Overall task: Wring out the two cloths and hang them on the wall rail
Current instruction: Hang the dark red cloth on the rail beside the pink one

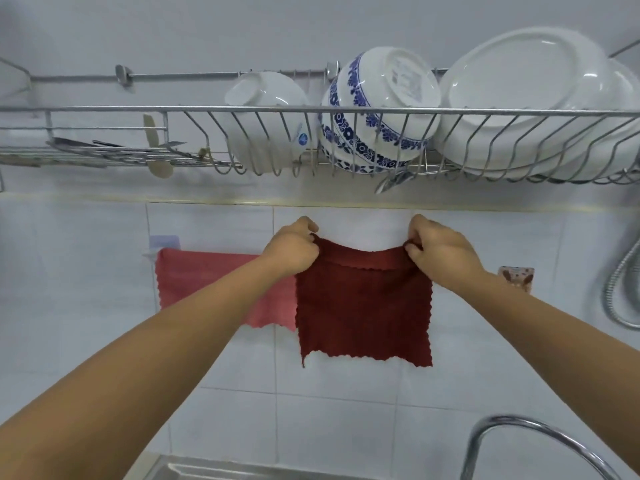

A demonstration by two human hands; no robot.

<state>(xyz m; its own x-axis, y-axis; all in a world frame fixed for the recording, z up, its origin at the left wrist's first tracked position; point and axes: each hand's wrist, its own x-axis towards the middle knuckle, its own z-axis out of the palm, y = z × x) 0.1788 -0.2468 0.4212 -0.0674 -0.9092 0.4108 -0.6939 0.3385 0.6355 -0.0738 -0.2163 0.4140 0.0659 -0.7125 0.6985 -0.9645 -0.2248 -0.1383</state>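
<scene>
A dark red cloth point(363, 313) hangs spread flat against the tiled wall. My left hand point(294, 249) pinches its top left corner and my right hand point(440, 252) pinches its top right corner, with the top edge sagging between them. To its left a pink cloth point(204, 278) hangs draped over the wall rail, partly behind my left forearm. Only the rail's white left bracket point(162, 245) and a patterned right bracket point(516, 276) show; the bar itself is hidden by the cloths and hands.
A metal dish rack point(311, 110) juts out above my hands, holding a white bowl point(266, 112), a blue-patterned bowl point(377, 105) and white plates point(526, 98). A curved tap point(533, 434) rises at lower right over the sink edge point(214, 471). A metal hose point(620, 289) hangs at far right.
</scene>
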